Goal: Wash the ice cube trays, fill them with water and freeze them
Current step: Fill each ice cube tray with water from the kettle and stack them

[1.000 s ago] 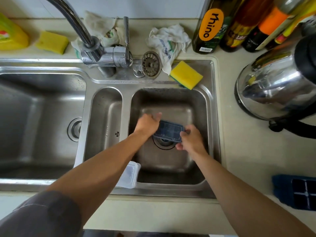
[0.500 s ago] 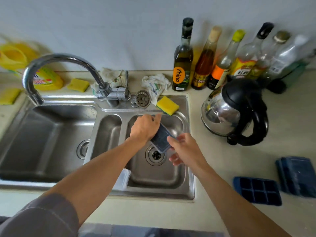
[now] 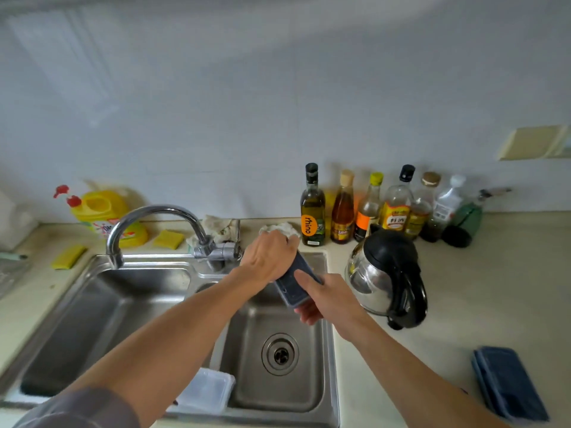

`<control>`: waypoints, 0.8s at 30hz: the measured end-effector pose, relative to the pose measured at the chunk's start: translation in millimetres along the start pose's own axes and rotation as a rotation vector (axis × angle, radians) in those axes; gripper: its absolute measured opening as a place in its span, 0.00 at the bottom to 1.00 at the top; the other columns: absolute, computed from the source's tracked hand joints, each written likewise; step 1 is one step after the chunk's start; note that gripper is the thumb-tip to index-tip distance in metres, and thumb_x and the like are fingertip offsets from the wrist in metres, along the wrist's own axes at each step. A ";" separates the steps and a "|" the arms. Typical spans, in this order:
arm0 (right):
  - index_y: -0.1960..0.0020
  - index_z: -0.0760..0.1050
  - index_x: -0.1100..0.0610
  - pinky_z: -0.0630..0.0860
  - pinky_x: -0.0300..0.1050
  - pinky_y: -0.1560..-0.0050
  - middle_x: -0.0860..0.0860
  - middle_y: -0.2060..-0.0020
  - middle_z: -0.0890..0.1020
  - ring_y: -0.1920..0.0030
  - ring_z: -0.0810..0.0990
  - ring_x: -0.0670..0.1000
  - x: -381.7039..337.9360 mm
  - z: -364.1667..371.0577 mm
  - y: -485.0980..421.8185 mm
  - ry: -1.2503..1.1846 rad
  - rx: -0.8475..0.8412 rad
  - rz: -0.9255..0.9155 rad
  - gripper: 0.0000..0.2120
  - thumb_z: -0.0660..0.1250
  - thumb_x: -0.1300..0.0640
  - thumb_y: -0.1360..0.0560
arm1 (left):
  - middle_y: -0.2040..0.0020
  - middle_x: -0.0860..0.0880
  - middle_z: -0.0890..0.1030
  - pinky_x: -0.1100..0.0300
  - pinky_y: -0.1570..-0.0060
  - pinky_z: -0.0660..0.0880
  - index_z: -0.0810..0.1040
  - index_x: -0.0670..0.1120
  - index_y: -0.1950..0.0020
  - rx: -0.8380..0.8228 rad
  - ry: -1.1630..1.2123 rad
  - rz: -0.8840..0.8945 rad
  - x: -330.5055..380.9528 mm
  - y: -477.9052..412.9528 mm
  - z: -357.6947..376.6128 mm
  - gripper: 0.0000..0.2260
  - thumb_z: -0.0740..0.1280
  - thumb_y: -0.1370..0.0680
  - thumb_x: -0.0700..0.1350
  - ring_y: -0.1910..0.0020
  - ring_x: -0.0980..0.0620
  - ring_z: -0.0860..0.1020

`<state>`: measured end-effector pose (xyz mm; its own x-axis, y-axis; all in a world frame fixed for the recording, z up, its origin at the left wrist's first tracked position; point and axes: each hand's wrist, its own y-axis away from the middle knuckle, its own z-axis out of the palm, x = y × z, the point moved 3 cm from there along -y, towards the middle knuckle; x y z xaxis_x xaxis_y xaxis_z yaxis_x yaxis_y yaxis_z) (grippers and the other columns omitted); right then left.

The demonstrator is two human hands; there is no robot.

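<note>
Tilting steeply, a dark tray [image 3: 292,284] is held in the air over the right basin of the sink [image 3: 247,381], just in front of the tap's base. Its far, upper end is gripped by the left hand [image 3: 268,257], with the fingers curled over it. Its near, lower end is pinched by the right hand [image 3: 329,299], with the thumb laid on the upper face and the fingers tucked beneath.

The tray is judged light and fairly stiff, probably plastic, though some flex cannot be ruled out. If wet or soapy it would be slippery, so it is best taken by the short ends or the rim, as here, with the cells left free. Once filled it would be heavier and apt to spill, and a level, two-handed carry would be called for.

Which way the cells face is hard to make out. Whether a cloth is also held in the left palm cannot be told, since a white rag [image 3: 284,228] lies just behind the knuckles. No water is seen at the tap [image 3: 154,211], whose spout hangs over the left basin. A clear box [image 3: 207,390] at the front rim is partly covered by the left forearm. On the counter to the right a blue stack [image 3: 509,384] of further trays is seen, but their number cannot be counted.
</note>
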<state>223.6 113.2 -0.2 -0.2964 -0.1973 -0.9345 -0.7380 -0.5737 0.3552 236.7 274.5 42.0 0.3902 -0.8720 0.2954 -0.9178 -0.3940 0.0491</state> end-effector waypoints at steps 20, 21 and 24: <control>0.50 0.83 0.62 0.81 0.47 0.61 0.57 0.63 0.86 0.63 0.85 0.54 -90.3 23.8 -27.6 0.330 0.030 -0.076 0.13 0.73 0.52 0.24 | 0.76 0.51 0.66 0.54 0.69 0.68 0.61 0.48 0.74 0.343 0.295 0.297 -34.1 -37.7 -74.1 0.26 0.51 0.18 0.58 0.72 0.44 0.68; 0.51 0.83 0.63 0.79 0.46 0.64 0.57 0.66 0.85 0.66 0.83 0.54 -97.8 25.5 -26.3 0.343 0.059 -0.074 0.15 0.73 0.50 0.24 | 0.76 0.50 0.66 0.53 0.69 0.67 0.61 0.47 0.74 0.298 0.444 0.187 -40.6 -38.4 -68.1 0.26 0.54 0.17 0.56 0.71 0.44 0.67; 0.57 0.82 0.65 0.75 0.42 0.69 0.56 0.74 0.81 0.73 0.77 0.51 -119.9 31.0 -24.7 0.483 0.165 -0.053 0.25 0.68 0.41 0.24 | 0.69 0.46 0.75 0.55 0.68 0.68 0.69 0.46 0.69 0.077 0.798 -0.133 -49.2 -33.1 -42.9 0.21 0.56 0.18 0.54 0.69 0.46 0.71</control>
<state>258.6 175.7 103.8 0.0292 -0.5382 -0.8423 -0.8422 -0.4672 0.2693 244.7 342.9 66.8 0.2990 -0.3586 0.8843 -0.8486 -0.5237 0.0746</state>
